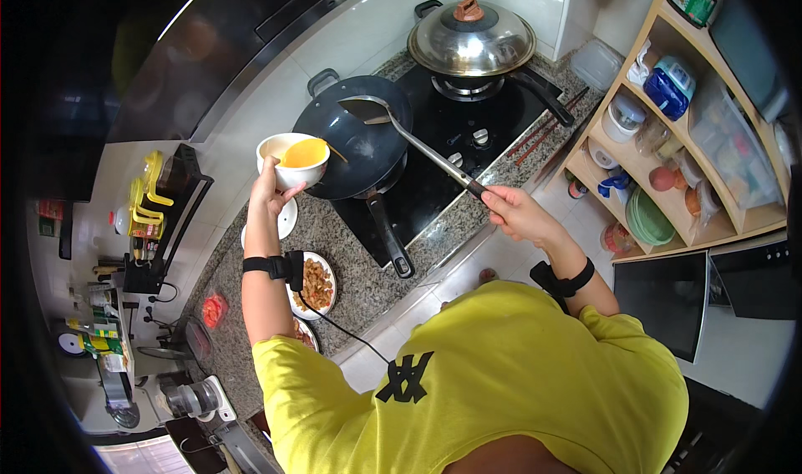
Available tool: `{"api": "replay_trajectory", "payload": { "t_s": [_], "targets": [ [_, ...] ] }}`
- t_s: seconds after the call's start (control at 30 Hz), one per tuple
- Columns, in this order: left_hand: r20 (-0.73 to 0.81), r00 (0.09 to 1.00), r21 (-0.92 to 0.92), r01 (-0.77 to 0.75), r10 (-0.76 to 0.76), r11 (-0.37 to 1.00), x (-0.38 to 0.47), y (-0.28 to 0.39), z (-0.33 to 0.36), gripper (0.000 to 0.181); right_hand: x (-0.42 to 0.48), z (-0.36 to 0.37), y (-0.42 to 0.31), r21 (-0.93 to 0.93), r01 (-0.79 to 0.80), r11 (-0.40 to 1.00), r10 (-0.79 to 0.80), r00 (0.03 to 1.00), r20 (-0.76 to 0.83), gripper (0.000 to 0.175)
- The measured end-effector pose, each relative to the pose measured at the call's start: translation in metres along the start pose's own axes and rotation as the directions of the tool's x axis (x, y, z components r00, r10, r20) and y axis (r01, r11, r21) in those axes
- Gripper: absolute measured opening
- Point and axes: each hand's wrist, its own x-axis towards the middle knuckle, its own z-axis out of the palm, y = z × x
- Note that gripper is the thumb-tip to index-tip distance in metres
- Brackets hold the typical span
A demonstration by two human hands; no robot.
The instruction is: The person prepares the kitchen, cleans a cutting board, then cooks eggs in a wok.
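My left hand [273, 189] grips a white bowl [291, 176] of yellow-orange liquid, probably beaten egg. The bowl is tilted over the left rim of a dark wok [351, 161], and a thin yellow strand shows at its right edge. My right hand [517, 214] is closed around the dark handle of a metal spatula [432, 151]. The spatula's blade hangs over the far part of the wok. The wok, on the left burner, has a small pale patch at its bottom. Its black handle [388, 236] points towards me.
A lidded pan [473, 35] stands on the far burner of the black gas hob [489, 114]. Red-brown chopsticks [545, 132] lie right of it. A plate of chopped food [316, 286] is beside my left forearm. Wooden shelves [651, 142] with containers stand at right.
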Motion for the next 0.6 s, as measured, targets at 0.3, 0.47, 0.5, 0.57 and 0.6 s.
{"api": "replay_trajectory", "payload": {
  "t_s": [0.3,0.47,0.5,0.57,0.6],
  "targets": [
    [0.022,1.000,0.092,-0.007,0.005,0.996,0.026,0.000,-0.006,0.061,0.006,0.000,0.001,-0.030,0.015,0.999,-0.015,0.999,-0.029,0.022],
    [-0.013,0.999,0.055,0.030,-0.029,0.998,-0.006,0.018,0.016,0.058,0.005,-0.004,-0.003,-0.022,0.012,1.000,-0.013,1.000,-0.016,0.019],
    [-0.045,0.998,0.086,0.042,-0.039,0.995,-0.015,0.020,0.018,0.059,0.003,-0.003,-0.003,-0.002,-0.012,1.000,0.012,1.000,-0.027,0.018],
    [-0.043,0.999,0.046,0.033,-0.031,0.998,-0.014,0.020,0.010,0.059,0.001,0.000,-0.004,-0.038,-0.009,0.999,0.008,1.000,-0.010,0.018],
    [-0.032,0.999,0.010,0.022,-0.021,1.000,-0.015,0.021,0.006,0.061,-0.001,0.000,-0.002,-0.018,-0.002,1.000,0.002,1.000,-0.014,0.017]
  ]
}}
